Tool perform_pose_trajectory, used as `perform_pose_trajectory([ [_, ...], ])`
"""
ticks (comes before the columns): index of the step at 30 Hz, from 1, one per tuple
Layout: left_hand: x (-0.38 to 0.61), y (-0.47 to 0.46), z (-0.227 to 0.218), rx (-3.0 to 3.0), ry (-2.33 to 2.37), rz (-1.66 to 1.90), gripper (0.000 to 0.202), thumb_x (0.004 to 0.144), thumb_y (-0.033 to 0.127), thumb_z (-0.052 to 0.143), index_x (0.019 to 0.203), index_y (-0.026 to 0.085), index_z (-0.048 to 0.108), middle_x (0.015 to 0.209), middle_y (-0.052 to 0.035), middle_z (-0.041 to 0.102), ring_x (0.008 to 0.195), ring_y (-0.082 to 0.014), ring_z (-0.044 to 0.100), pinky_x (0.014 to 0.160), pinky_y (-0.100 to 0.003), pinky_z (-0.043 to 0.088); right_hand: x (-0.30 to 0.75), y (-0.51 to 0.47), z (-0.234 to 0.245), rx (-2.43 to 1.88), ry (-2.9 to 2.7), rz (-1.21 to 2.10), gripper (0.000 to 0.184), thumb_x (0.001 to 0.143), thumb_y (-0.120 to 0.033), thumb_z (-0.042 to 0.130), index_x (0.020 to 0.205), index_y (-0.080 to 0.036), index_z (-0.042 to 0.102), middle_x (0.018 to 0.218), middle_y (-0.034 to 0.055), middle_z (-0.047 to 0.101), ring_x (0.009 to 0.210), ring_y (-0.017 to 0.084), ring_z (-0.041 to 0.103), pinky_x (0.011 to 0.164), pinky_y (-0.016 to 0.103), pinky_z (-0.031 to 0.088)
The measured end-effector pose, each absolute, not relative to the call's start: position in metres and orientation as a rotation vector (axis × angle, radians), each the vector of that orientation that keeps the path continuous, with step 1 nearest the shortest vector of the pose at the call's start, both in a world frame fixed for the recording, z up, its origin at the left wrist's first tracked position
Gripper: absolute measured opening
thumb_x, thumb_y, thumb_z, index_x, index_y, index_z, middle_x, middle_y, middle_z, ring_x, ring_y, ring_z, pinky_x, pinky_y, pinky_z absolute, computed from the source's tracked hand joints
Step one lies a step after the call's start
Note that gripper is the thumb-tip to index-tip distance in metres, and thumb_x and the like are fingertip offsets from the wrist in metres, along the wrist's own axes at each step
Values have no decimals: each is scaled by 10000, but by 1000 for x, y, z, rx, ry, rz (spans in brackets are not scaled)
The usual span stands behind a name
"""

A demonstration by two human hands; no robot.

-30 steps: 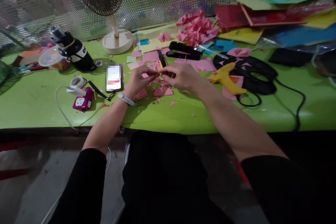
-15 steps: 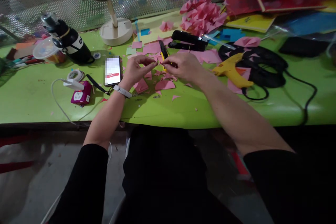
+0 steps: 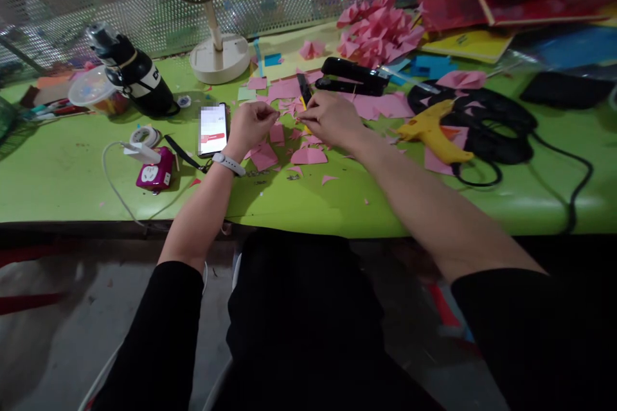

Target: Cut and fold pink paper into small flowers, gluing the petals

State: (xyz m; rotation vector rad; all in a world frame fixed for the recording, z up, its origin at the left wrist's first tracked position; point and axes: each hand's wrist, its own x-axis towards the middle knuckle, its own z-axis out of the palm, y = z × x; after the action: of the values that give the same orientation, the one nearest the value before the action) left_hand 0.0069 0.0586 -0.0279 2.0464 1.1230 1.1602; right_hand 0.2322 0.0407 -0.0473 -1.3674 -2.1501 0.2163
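My left hand, with a white band at the wrist, is curled in a pinch above the green table. My right hand is pinched too, its fingertips almost meeting the left ones. Whatever sits between the fingers is too small to name. Pink paper scraps lie under and around both hands. A yellow and black cutter lies just beyond my right fingers. A black stapler rests behind it.
A phone lies left of my left hand, with a magenta socket, tape roll and black bottle further left. A fan base stands at the back. A yellow glue gun, black cable and folded pink flowers are to the right.
Both hands have stayed pinched together; the fingertips have drawn closer to each other. The view has shifted slightly, so the table sits a little higher in the picture.
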Motion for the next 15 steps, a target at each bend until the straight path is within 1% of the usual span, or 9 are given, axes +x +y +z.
perform_pose_trajectory([
  [3, 7, 57, -25, 2045, 1108, 1180, 78, 765, 211, 754, 707, 183, 710, 647, -41, 673, 659, -159, 613, 660, -324, 509, 237, 35, -34, -1386, -2151, 132, 261, 970, -362, 579, 1072, -212, 766, 995, 122, 681, 943, 281, 600, 798, 447, 484],
  [6, 6, 56, -24, 2087, 1103, 1144, 98, 781, 251, 738, 719, 184, 702, 647, -41, 661, 656, -158, 601, 675, -329, 516, 252, 29, -13, -1481, -2040, 58, 279, 975, -258, 544, 1113, -147, 759, 1088, 164, 684, 974, 272, 612, 839, 419, 464],
  [8, 4, 58, -26, 2111, 1124, 1119, 114, 776, 262, 746, 711, 188, 689, 647, -44, 641, 693, -174, 599, 706, -342, 518, 266, 25, 0, -1561, -1945, 26, 275, 958, -226, 560, 1117, -128, 763, 1125, 185, 687, 1006, 272, 613, 858, 399, 449],
  [10, 1, 63, -32, 2115, 1192, 1118, 145, 732, 266, 790, 707, 192, 668, 672, -55, 621, 762, -204, 595, 742, -361, 513, 279, 23, 9, -1654, -1884, 24, 256, 937, -215, 590, 1087, -118, 773, 1093, 194, 704, 979, 263, 618, 854, 389, 443],
  [13, -4, 72, -46, 2085, 1371, 1108, 337, 581, 310, 906, 748, 188, 639, 797, -87, 598, 866, -249, 567, 786, -388, 499, 291, 19, 16, -1708, -1875, 41, 224, 912, -194, 621, 1046, -113, 781, 1035, 188, 725, 920, 243, 628, 851, 386, 440],
  [15, -6, 75, -53, 2082, 1392, 1088, 399, 552, 360, 924, 743, 191, 616, 835, -93, 575, 891, -254, 550, 798, -386, 489, 294, 16, 19, -1678, -1917, 56, 204, 892, -198, 645, 1021, -119, 783, 1007, 175, 733, 878, 236, 631, 811, 385, 437],
])
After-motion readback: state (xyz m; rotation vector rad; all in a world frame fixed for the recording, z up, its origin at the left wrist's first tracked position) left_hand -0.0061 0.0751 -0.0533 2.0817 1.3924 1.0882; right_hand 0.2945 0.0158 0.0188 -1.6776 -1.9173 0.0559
